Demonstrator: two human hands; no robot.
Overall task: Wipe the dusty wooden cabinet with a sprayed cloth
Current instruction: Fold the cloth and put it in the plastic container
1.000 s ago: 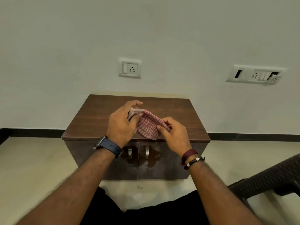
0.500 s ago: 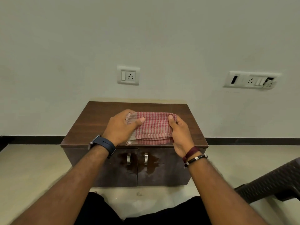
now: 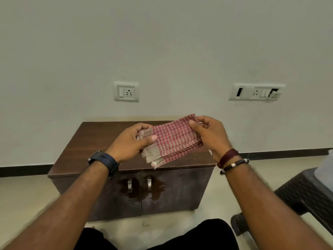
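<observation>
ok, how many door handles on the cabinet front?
2. Left handle and right handle sit side by side at the centre seam of the cabinet, just under the top edge. Neither arm seems to cover any more.

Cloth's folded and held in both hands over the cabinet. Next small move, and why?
Probably lower the folded checked cloth flat onto the cabinet top and start a stroke. Left hand and right hand each grip an end, holding it above the wood, not clearly touching. No spray bottle is in view, and the doors already show wet patches.
</observation>
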